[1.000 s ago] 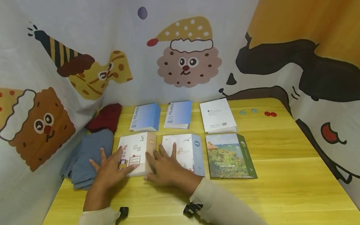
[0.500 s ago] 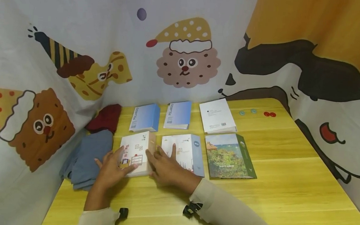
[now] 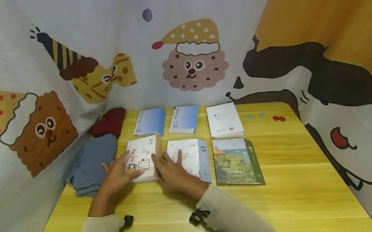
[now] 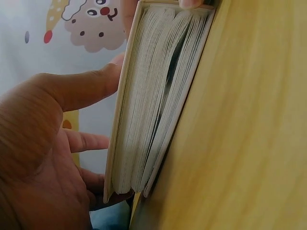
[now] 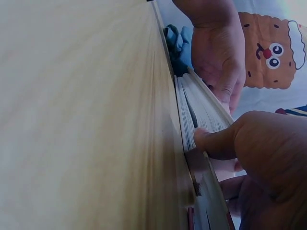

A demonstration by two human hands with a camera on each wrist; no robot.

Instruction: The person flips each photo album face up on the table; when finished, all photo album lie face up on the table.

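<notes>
A thick album (image 3: 141, 154) with a white illustrated cover and a cream spine lies flat at the front left of the group. My left hand (image 3: 116, 177) holds its left side, thumb on the cover and fingers at the left edge. My right hand (image 3: 172, 171) holds the lower spine corner. In the right wrist view, the right thumb (image 5: 216, 143) presses the page edge while other fingers are partly hidden behind the album. The page block (image 4: 148, 96) shows a gap between its leaves. Just right of it, partly under my right hand, lies a white album with a blue spine (image 3: 191, 156).
A green-spined photo album (image 3: 234, 162) lies to the right. Behind stand two blue albums (image 3: 151, 121) and a white one (image 3: 225, 119). Folded blue cloth (image 3: 96, 164) and dark red cloth (image 3: 110, 122) lie left. Small blue and red buttons (image 3: 278, 118) sit at the back right.
The cream-spined album has slid slightly right, towards the blue-spined one. My left hand has shifted right with it, and my right hand's thumb has drawn in against the album.
</notes>
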